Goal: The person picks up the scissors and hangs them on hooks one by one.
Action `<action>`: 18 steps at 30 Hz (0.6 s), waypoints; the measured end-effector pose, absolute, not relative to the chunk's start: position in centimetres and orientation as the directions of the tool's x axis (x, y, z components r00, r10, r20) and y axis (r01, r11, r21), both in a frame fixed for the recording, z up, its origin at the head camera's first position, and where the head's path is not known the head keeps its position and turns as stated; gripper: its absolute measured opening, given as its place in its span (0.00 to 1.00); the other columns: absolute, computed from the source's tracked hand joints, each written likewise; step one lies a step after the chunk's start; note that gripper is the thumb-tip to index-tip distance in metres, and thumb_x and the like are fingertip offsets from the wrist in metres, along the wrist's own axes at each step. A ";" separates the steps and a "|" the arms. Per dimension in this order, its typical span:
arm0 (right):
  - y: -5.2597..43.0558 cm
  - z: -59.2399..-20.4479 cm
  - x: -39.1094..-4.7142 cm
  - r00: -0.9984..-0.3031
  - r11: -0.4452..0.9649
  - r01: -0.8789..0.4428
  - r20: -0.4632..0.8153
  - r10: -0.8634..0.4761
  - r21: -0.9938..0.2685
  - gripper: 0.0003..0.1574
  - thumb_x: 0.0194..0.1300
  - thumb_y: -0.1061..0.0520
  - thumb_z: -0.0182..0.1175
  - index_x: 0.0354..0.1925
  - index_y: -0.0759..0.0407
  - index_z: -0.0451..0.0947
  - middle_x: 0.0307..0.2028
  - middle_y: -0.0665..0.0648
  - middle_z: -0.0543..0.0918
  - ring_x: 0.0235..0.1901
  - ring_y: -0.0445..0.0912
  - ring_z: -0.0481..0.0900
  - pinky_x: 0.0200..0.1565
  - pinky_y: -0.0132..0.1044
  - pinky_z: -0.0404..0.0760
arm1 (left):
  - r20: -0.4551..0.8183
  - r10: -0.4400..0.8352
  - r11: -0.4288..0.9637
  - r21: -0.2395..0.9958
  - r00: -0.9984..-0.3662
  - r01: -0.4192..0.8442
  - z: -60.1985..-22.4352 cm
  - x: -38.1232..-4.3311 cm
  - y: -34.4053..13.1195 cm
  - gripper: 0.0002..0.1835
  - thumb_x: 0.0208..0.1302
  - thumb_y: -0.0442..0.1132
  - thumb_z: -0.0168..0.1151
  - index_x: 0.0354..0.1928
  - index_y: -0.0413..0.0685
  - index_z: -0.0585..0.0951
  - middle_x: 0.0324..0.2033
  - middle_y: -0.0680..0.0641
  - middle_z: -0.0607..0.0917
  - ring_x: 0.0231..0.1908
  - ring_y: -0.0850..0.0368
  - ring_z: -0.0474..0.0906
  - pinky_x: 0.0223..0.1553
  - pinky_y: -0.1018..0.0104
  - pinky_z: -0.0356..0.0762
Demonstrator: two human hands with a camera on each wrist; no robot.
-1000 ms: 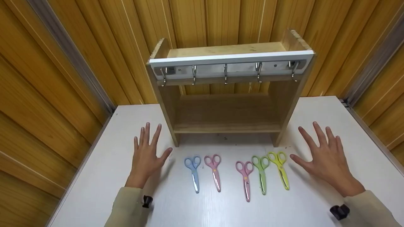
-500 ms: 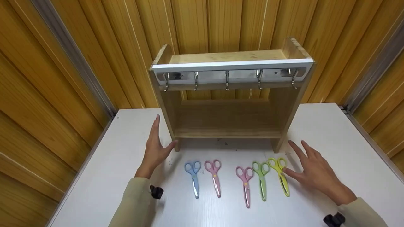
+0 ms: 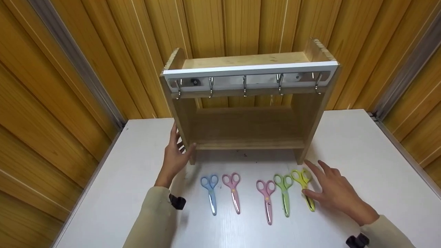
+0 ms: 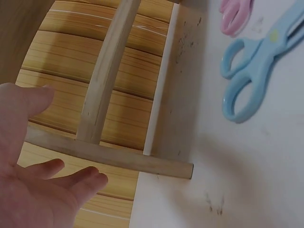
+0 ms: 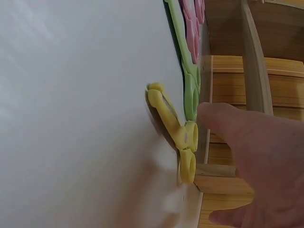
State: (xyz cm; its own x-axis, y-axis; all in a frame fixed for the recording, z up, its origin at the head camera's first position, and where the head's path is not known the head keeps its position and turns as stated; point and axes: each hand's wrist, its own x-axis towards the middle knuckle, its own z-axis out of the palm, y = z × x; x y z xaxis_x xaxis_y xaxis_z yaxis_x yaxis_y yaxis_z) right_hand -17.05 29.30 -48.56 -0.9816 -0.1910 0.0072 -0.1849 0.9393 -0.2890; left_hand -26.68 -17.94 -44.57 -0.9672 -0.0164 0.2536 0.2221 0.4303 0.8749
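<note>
My left hand (image 3: 174, 159) is at the left side panel of a wooden rack (image 3: 249, 144), thumb in front of the panel's edge and fingers along its outer side. In the left wrist view the panel's edge runs between the spread thumb (image 4: 40, 100) and the fingers. My right hand (image 3: 336, 191) hovers with fingers spread over the yellow scissors (image 3: 308, 198); its thumb overlaps them in the head view. Left of these lie green scissors (image 3: 285, 198), two pink pairs, one (image 3: 268, 203) beside the green and one (image 3: 234, 196) farther left, and blue scissors (image 3: 211, 196).
The rack's white front rail (image 3: 227, 81) carries a row of metal hooks (image 3: 245, 86). Wood-patterned panels (image 3: 241, 27) close off the back and sides of the white table (image 3: 144, 144). A black wrist mount (image 3: 177, 202) sits at each sleeve.
My left hand has moved right and forward to the rack's left side panel. The right hand has moved left, from beside the yellow scissors to over them. The scissors lie as before.
</note>
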 end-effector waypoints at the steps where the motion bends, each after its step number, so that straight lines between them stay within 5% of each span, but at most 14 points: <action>1: 29.2 -48.7 -17.0 -0.980 0.938 -0.195 0.017 -0.198 -0.287 0.61 0.60 0.33 0.71 0.79 0.53 0.55 0.72 0.78 0.59 0.63 0.76 0.64 0.53 0.77 0.73 | 0.251 -0.016 0.424 0.878 -0.968 0.221 -44.5 -26.7 -17.9 0.54 0.69 0.38 0.69 0.82 0.76 0.41 0.79 0.42 0.58 0.70 0.34 0.68 0.67 0.42 0.73; 18: 30.1 -49.3 -16.5 -0.972 0.922 -0.236 0.071 -0.225 -0.306 0.53 0.56 0.46 0.78 0.73 0.60 0.67 0.61 0.76 0.74 0.54 0.72 0.74 0.44 0.69 0.81 | 0.413 -0.017 0.471 0.806 -0.911 0.357 -45.1 -27.2 -17.7 0.41 0.75 0.27 0.54 0.82 0.61 0.51 0.77 0.45 0.65 0.70 0.42 0.70 0.62 0.50 0.80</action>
State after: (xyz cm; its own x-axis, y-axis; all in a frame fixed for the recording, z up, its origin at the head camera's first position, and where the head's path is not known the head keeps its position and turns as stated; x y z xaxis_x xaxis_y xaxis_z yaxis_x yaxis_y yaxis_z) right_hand -16.53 30.08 -49.32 -0.9717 -0.2254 0.0705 -0.2362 0.9224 -0.3056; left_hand -27.18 -17.71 -45.09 -0.9106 -0.0168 0.4130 0.3570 0.4713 0.8065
